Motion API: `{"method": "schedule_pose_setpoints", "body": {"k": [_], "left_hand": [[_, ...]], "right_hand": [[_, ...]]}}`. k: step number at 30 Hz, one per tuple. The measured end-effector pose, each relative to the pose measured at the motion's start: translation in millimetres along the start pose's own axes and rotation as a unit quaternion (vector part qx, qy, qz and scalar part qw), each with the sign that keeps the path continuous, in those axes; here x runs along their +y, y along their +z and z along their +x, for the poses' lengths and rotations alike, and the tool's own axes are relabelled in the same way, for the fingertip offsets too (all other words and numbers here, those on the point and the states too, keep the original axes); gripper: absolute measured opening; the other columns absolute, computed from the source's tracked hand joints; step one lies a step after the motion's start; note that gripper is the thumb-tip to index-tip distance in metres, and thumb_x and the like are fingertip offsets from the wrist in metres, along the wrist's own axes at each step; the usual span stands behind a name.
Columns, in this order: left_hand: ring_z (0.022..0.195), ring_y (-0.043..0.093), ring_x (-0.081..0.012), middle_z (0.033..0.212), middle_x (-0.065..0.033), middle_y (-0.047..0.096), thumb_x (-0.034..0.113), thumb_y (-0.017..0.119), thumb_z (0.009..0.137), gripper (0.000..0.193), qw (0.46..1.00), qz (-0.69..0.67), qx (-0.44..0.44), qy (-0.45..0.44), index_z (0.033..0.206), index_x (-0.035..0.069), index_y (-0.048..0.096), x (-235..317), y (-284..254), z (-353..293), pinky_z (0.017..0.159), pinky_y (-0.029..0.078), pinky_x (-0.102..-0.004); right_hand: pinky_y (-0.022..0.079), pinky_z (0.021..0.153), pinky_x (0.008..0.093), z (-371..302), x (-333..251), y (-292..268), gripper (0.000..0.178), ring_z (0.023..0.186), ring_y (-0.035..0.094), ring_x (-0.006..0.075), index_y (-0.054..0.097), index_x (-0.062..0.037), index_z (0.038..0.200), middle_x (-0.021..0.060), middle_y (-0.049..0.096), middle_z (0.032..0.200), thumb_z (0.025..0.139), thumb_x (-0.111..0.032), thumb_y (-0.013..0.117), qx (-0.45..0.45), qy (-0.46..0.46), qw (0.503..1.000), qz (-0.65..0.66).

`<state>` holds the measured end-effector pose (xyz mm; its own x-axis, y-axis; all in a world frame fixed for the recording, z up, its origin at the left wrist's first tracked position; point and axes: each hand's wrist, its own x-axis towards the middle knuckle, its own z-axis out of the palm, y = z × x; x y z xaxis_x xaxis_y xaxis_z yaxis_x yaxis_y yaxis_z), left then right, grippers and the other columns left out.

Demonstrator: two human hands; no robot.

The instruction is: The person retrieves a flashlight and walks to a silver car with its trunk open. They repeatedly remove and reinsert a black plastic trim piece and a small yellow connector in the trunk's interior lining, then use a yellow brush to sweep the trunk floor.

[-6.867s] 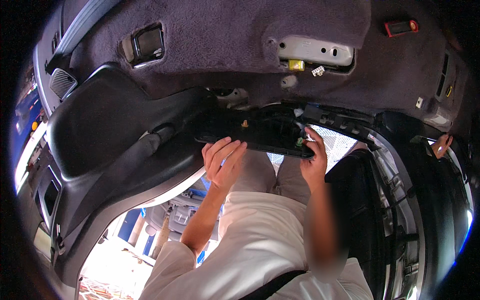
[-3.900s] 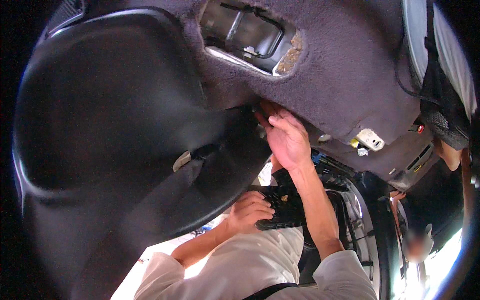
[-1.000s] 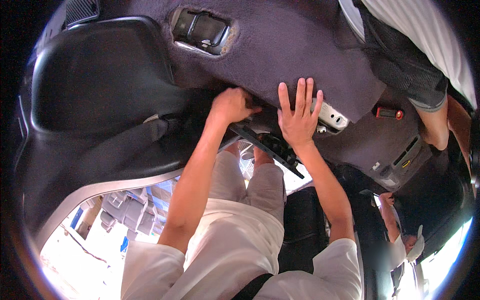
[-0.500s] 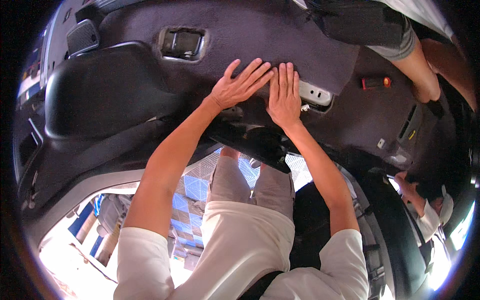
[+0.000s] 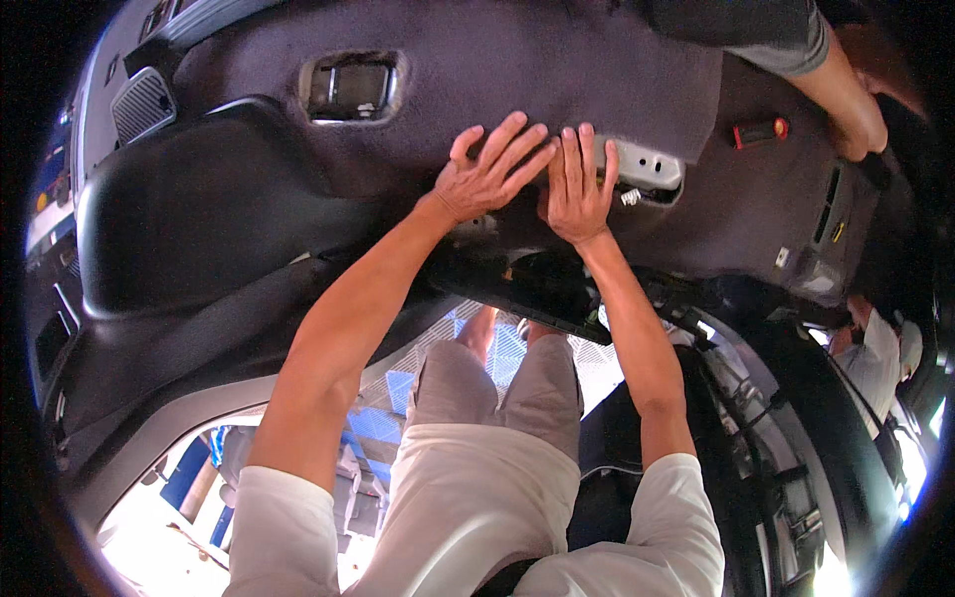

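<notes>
Both my hands lie side by side on dark carpet [image 5: 487, 70] that lines a car floor. My left hand [image 5: 487, 169] rests with its fingers spread, pointing up and to the right. Close beside it, fingers stretched forward, my right hand [image 5: 579, 189] presses on the same carpet. The fingertips of the two hands nearly meet. Just right of my right hand, a grey metal bracket [image 5: 652, 167] with small holes shows through a cutout. A small white coil-like piece [image 5: 631, 198] sits at the bracket's lower edge. Neither hand grips anything.
A second cutout [image 5: 350, 88] opens at the upper left, above a black moulded trim panel [image 5: 189, 204]. A red-and-black tool [image 5: 761, 132] lies on the carpet at right, near another person's arm [image 5: 841, 104]. Another person [image 5: 870, 358] is at far right.
My hands stay on the carpet, their fingers a little more spread. The view has shifted slightly. The other person's arm at upper right has moved a little.
</notes>
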<state>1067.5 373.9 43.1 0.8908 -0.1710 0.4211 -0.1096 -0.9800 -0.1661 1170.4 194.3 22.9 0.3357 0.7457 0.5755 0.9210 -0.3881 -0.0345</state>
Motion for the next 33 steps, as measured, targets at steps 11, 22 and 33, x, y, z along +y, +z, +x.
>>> {"method": "schedule_pose_setpoints", "body": {"k": [11,22,33], "left_hand": [[0.154,0.031,-0.0291,0.163,-0.0079,0.038,0.030,0.079,0.077,0.084,0.996,0.006,-0.073,-0.043,0.156,0.031,0.048,21.2,-7.6,4.7,0.120,0.007,-0.0618],[0.148,0.040,-0.0282,0.153,-0.0046,0.049,0.030,0.065,0.092,0.049,0.999,0.007,0.027,-0.033,0.141,0.033,0.062,23.3,15.9,4.1,0.118,0.012,-0.0629],[0.149,0.040,-0.0279,0.155,-0.0054,0.049,0.038,0.073,0.086,0.065,1.000,-0.010,-0.019,-0.019,0.147,0.030,0.054,16.8,-1.3,4.4,0.119,0.015,-0.0615]], "right_hand": [[0.025,0.125,0.0593,-8.6,6.9,-32.7,0.057,0.154,0.032,0.0388,0.042,0.0014,0.155,0.0219,0.037,0.163,0.100,-0.015,0.050,-0.115,0.055,0.992,-0.005],[0.026,0.125,0.0571,-23.9,7.6,-7.4,0.055,0.150,0.039,0.0377,0.047,0.0029,0.149,0.0203,0.045,0.157,0.095,-0.010,0.052,-0.022,0.081,0.996,0.043],[0.024,0.123,0.0618,-22.1,6.0,-16.6,0.075,0.153,0.034,0.0374,0.043,-0.0002,0.153,0.0185,0.041,0.160,0.083,-0.007,0.068,-0.015,0.096,0.990,0.104]]}}
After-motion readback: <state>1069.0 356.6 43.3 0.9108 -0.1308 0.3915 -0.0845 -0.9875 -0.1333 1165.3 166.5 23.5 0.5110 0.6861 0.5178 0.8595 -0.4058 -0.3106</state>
